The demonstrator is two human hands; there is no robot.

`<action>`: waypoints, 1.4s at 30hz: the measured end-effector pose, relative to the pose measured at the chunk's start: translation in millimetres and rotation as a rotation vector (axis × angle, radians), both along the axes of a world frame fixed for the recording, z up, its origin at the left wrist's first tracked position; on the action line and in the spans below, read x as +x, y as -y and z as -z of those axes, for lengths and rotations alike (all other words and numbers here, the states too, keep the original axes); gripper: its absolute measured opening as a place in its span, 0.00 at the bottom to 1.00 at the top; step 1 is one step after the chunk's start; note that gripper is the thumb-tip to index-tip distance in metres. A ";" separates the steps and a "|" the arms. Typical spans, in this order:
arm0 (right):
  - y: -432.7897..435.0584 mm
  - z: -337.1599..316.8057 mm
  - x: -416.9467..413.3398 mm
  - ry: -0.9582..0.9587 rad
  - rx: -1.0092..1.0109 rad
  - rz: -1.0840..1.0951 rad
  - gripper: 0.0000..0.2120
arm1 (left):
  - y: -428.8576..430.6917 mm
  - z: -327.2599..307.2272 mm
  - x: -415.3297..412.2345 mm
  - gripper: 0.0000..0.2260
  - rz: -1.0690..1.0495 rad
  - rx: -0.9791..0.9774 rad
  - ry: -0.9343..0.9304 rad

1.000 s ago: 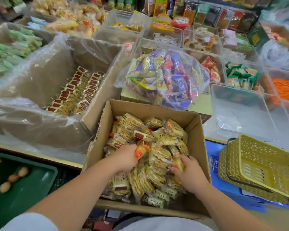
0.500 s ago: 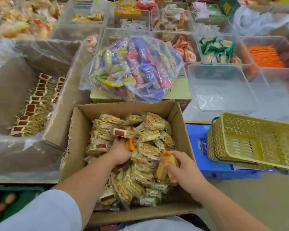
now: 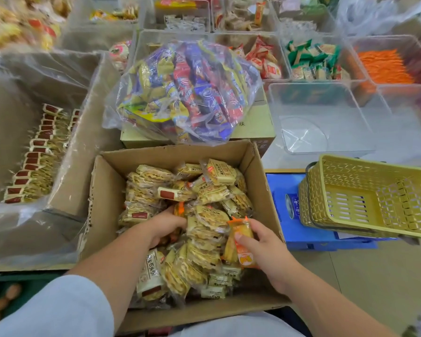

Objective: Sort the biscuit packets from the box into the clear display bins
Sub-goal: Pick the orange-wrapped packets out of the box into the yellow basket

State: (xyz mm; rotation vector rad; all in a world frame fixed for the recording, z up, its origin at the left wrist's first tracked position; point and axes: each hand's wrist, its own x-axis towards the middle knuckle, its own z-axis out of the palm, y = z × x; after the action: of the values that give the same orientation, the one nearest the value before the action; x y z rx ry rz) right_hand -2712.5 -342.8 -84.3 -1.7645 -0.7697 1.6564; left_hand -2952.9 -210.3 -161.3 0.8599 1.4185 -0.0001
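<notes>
Box wall (image 3: 265, 190) flanks right hand (image 3: 265, 249), grip on orange packet (image 3: 241, 235); left hand (image 3: 163, 227) grip hidden.

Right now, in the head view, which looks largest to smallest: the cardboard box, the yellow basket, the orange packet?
1. cardboard box
2. yellow basket
3. orange packet, gripped by the right hand
Box is nearer, but plainly largest.

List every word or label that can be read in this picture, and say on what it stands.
"味": on the closed carton under the clear snack bag.
"石头", part of a longer line: on a cream biscuit packet in the open box.
Too blurred: print on the other packets, the round label on the blue crate.
</notes>
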 end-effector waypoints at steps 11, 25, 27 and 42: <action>5.1 3.3 -1.1 -0.195 -0.102 0.049 0.13 | 4.2 5.5 2.8 0.30 -0.275 -0.112 0.195; 8.1 -1.1 -4.3 -0.299 -0.103 0.193 0.14 | 9.7 -20.3 5.4 0.23 -0.447 0.070 0.335; 10.9 -2.4 -3.6 -0.317 -0.096 0.212 0.14 | 14.0 -33.8 -1.9 0.22 -0.450 0.130 0.325; 9.1 -46.5 13.1 -0.357 0.032 0.179 0.13 | 95.8 -127.3 -8.0 0.26 -0.594 0.288 0.616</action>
State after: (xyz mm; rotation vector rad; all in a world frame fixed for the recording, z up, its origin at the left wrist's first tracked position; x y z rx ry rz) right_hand -2699.4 -351.9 -37.8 -1.4135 -0.4586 1.7571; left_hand -2960.9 -306.1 -34.0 0.5630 1.0435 0.8664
